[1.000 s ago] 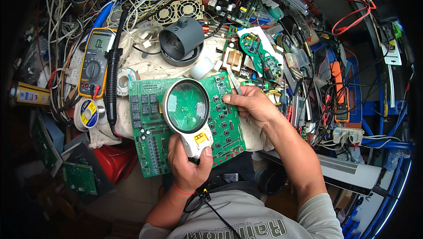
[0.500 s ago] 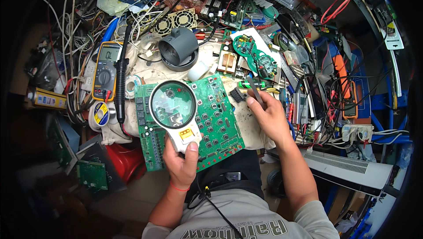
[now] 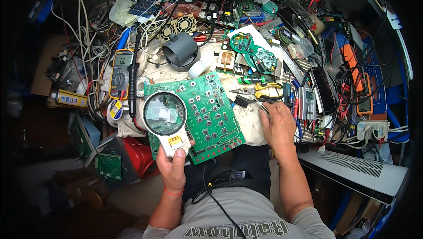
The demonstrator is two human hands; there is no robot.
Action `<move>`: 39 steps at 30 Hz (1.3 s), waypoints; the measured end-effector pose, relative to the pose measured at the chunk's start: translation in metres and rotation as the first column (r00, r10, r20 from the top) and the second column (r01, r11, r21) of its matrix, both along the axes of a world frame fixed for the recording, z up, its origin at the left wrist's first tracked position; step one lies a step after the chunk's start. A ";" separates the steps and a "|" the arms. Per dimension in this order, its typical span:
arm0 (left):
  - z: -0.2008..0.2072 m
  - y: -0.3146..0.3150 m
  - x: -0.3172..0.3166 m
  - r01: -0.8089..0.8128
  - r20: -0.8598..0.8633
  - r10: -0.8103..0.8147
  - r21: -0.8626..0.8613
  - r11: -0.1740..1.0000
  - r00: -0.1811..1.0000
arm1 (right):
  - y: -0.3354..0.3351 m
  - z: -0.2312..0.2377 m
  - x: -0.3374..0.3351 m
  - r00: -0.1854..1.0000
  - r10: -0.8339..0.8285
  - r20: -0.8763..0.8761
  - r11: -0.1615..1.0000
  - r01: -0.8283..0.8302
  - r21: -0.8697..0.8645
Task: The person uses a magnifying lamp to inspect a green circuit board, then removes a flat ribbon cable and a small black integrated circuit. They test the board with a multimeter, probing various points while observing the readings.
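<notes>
My left hand (image 3: 172, 168) is closed round the white handle of a round magnifying glass (image 3: 165, 113) with a black rim. Its lens lies over the left part of a green circuit board (image 3: 209, 120), which carries rows of small push buttons. At the bench's front right, my right hand (image 3: 280, 126) is closed with its fingers pointing down. A slim grey tool resembling tweezers (image 3: 263, 109) shows at its fingertips; the rest is hidden by the hand. Close to that tool's tip is a small black brush (image 3: 242, 101), beside yellow-handled pliers (image 3: 268, 91).
A green-and-black screwdriver (image 3: 253, 80) lies beyond the pliers. Left of the board are a yellow multimeter (image 3: 119, 75), a black pen-shaped tool (image 3: 133, 80) and a solder spool (image 3: 115, 110). Grey pipe pieces (image 3: 180, 50) stand behind the board. Tangled cables and boards crowd both sides.
My right hand has come down toward the bench's front edge with the grey tool, uncovering the pliers. My left hand has shifted the magnifying glass left across the board. The whole view has shifted slightly.
</notes>
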State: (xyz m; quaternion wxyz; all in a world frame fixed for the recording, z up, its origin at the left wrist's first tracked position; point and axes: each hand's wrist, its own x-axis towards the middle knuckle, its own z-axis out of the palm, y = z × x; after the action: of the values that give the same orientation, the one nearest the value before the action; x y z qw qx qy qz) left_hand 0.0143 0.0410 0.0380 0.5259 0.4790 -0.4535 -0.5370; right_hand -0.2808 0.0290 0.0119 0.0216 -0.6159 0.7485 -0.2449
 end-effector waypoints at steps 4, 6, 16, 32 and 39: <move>0.001 0.003 -0.002 0.026 0.025 -0.027 0.026 0.999 0.999 | 0.004 0.000 0.001 1.000 0.017 0.009 1.000 -0.017 -0.022; 0.001 0.005 -0.004 0.032 0.030 -0.033 0.017 0.999 0.999 | 0.006 0.004 0.001 1.000 0.014 0.009 0.998 -0.013 -0.065; -0.002 0.011 -0.007 0.081 -0.082 -0.079 0.023 0.996 0.993 | 0.036 0.025 0.042 0.805 0.487 0.338 0.869 -0.407 -0.282; 0.000 0.014 -0.097 0.561 -0.264 -0.500 0.268 0.783 0.825 | 0.085 0.002 0.037 -0.365 0.039 0.930 0.974 -0.192 -0.117; 0.002 -0.011 -0.045 0.219 0.683 -0.042 -0.174 0.960 0.729 | 0.066 0.005 -0.038 0.209 -0.099 0.973 0.991 0.113 0.077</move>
State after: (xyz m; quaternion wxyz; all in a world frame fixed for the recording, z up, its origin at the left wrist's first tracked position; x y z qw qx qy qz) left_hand -0.0308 0.0299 0.0396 0.3413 0.5393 -0.7074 -0.3038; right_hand -0.3185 0.0951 0.0172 0.4647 -0.2749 0.6091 -0.5810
